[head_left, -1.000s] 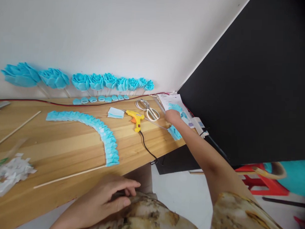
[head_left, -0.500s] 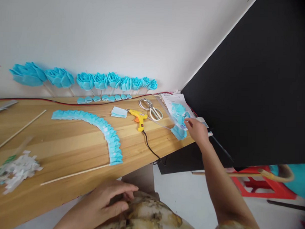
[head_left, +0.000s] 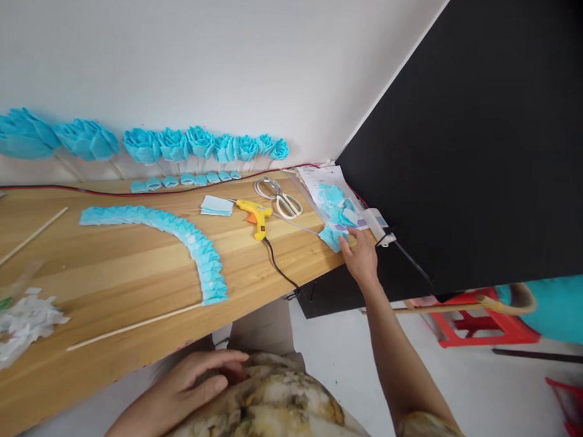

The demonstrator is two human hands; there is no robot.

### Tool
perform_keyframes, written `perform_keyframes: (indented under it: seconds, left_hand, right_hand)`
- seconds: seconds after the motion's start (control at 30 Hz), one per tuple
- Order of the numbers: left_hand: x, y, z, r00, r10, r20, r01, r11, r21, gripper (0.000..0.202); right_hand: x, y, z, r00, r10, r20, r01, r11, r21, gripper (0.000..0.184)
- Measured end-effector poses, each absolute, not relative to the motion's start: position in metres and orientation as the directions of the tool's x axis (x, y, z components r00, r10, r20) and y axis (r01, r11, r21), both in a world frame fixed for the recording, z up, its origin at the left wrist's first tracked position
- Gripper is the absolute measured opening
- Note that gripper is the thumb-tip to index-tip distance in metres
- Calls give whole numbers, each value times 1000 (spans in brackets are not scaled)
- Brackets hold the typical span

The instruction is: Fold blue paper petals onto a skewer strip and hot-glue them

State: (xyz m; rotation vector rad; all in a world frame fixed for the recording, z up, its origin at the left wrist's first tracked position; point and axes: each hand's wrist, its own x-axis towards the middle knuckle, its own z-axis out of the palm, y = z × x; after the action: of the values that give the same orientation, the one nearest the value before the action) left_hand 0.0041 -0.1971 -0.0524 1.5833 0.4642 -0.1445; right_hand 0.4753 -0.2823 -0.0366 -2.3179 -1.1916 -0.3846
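Note:
At the table's right end, my right hand (head_left: 361,254) reaches over light-blue fabric-like pieces (head_left: 332,238). Its thumb and forefinger are apart beside the nearest piece; whether they touch it I cannot tell, and nothing shows in its grasp. More blue scraps (head_left: 334,198) lie just beyond, on a printed white sheet (head_left: 318,175). Low in front of my patterned top, my left hand (head_left: 190,381) hangs with fingers loosely bent and thumb apart, holding nothing. A curved strip of overlapping blue pieces (head_left: 176,230) lies mid-table, its near end meeting a thin wooden stick (head_left: 134,328).
A yellow glue gun (head_left: 257,216), white-handled scissors (head_left: 289,207) and a blue stack (head_left: 217,206) lie centrally. Blue flowers on sticks (head_left: 143,145) lean on the wall behind small rolled pieces (head_left: 170,182). White scraps (head_left: 24,324) lie left. A black panel (head_left: 489,155) borders the right.
My right hand has drawn back from the scraps on the sheet toward the piece nearest the table edge, its fingers spreading. The view has shifted right. My left hand stays low.

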Motion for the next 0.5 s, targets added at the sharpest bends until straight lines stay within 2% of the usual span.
perform_keyframes:
  seconds: [0.1, 0.2, 0.33, 0.5]
  left_hand:
    - [2, -199, -63, 889, 230, -395, 389, 73, 918, 56]
    - [2, -199, -72, 882, 245, -402, 384, 121, 915, 57]
    - [4, -197, -77, 892, 257, -373, 345, 146, 927, 54]
    - [7, -197, -91, 894, 292, -339, 296, 181, 938, 52]
  right_hand:
    - [486, -283, -39, 718, 606, 343, 686, -535, -493, 48]
    - [499, -276, -42, 760, 605, 238, 607, -528, -594, 53]
    - [513, -264, -45, 754, 627, 197, 560, -455, -692, 59]
    - [532, -265, -37, 752, 624, 214, 492, -314, -812, 58]
